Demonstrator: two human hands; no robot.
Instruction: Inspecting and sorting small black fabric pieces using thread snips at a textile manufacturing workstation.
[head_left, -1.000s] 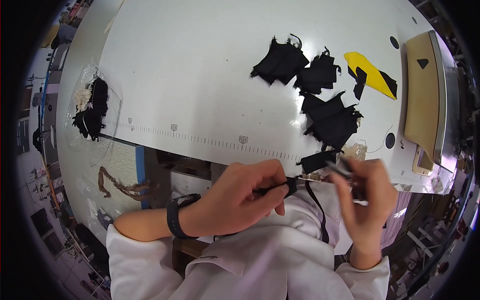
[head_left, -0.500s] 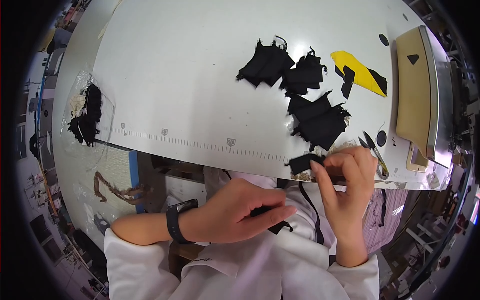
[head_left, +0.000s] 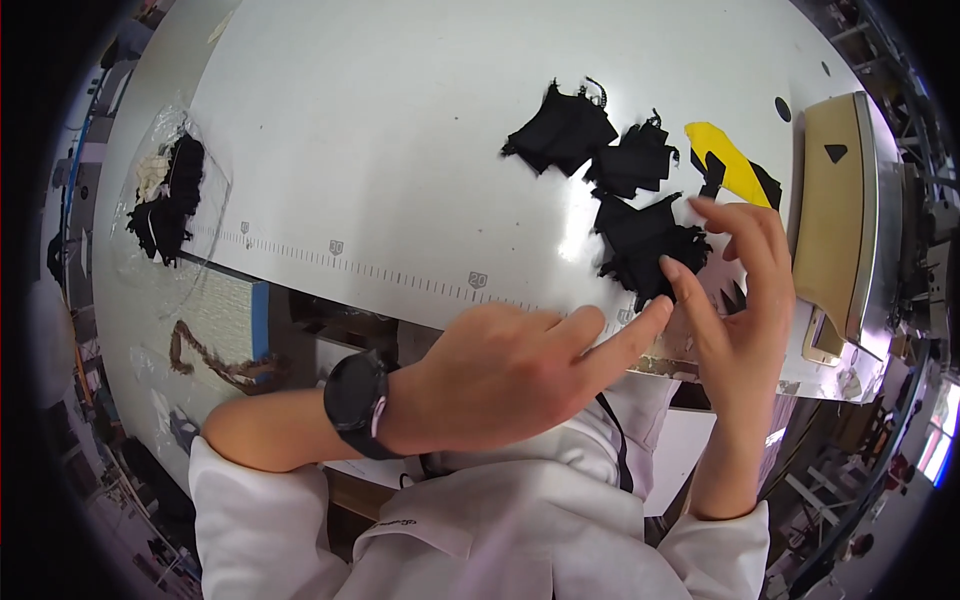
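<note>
Apparently, the work is partway along: 3 overlapping piles of small black cloth pieces with frayed edges lie on the glossy white table (head_left: 380, 150). The near black pile (head_left: 645, 235), closest to the person, is being handled. Just beyond it is the middle black pile (head_left: 633, 165), and farther beyond, to its left, the far black pile (head_left: 560, 130); both look set down and left alone. How many pieces each pile contains, or how many are left to handle, cannot be told.

There are 2 bare hands. The left hand (head_left: 505, 375) reaches in from below the near pile, its forefinger stretched to that pile's lower edge and its other fingers curled; whether they hold anything is hidden. The right hand (head_left: 752, 335) is at the near pile's right side, thumb and forefinger spread apart with nothing visibly pinched; contact with the cloth is unclear.

Also counted: 1 flat yellow-and-black sheet (head_left: 728, 160), beyond and right of the near pile; 1 pair of dark pointed scissors (head_left: 735, 298), right of it and mostly hidden; and 1 clear plastic bag (head_left: 210, 180) with black and cream bundles, well apart to its left.
</note>
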